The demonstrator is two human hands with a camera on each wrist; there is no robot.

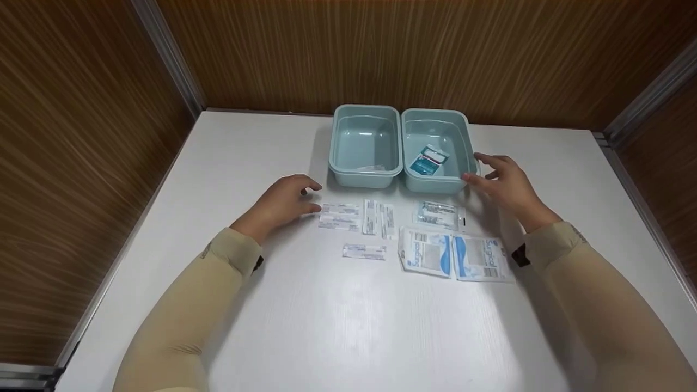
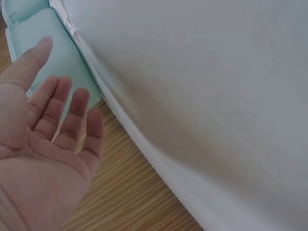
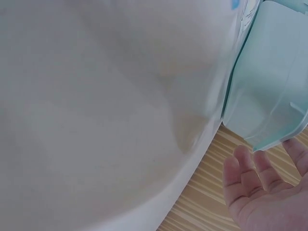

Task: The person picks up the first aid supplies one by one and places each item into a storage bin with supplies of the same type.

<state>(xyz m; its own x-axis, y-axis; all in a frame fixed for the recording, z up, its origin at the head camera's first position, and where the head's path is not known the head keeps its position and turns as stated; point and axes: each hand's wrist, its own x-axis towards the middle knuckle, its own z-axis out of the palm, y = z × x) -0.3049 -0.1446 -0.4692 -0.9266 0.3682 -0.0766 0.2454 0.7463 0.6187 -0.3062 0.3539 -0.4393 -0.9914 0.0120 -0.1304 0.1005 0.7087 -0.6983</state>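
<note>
My left hand (image 1: 283, 206) hovers left of a group of small white paper packets (image 1: 340, 216), its fingers loosely bent and holding nothing. In the left wrist view the left palm (image 2: 43, 139) faces the camera with fingers spread. My right hand (image 1: 506, 184) is at the right-hand light-blue bin (image 1: 435, 186), thumb at its front corner and fingers beside its wall. The right wrist view shows relaxed fingers (image 3: 232, 175) by the bin's rim; firm contact is unclear. Inside that bin lies a teal-and-white packet (image 1: 429, 161).
Beside it stands a second light-blue bin (image 1: 366, 179) with a small clear packet (image 1: 371, 167) inside. In front lie a clear packet (image 1: 438, 215), two blue-and-white "Surgical" packets (image 1: 426, 251) and a single strip packet (image 1: 364, 251). Wood-grain panels (image 1: 381, 54) enclose the white table (image 1: 337, 326).
</note>
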